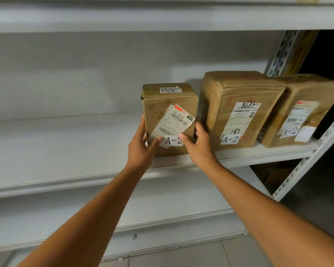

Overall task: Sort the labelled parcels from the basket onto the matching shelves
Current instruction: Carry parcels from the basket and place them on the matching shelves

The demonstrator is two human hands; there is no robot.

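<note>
A white metal shelving unit (162, 18) fills the view, with pale floor tiles (201, 255) seen below it. Three brown cardboard parcels are carried on its middle shelf board (66, 147). The tall parcel (239, 112), tagged A-2, is taken as the landmark. Right of the tall parcel, and close against it, a third parcel (307, 105) is stood, also tagged A-2. Left of the tall parcel, across a narrow gap, the small parcel (170, 99) is stood upright near the board's front edge.

The small parcel is clasped from both sides. The left hand (141, 149) is laid along the face turned away from the tall parcel, with its thumb pressed on the front. The right hand (201, 147) is wedged into the gap beside the tall parcel, its fingers hidden there and its thumb set on the front. Between the thumbs an A-2 tag (173, 140) is shown, and above it a slanted shipping label (174, 122) with a lifted corner.

The placing step is judged nearly complete. The small parcel is best slid back until its front is level with the tall parcel's, with the tag kept facing outward. The right fingers should be drawn out before the gap is closed, and the loose label should not be dragged by the thumbs.
</note>
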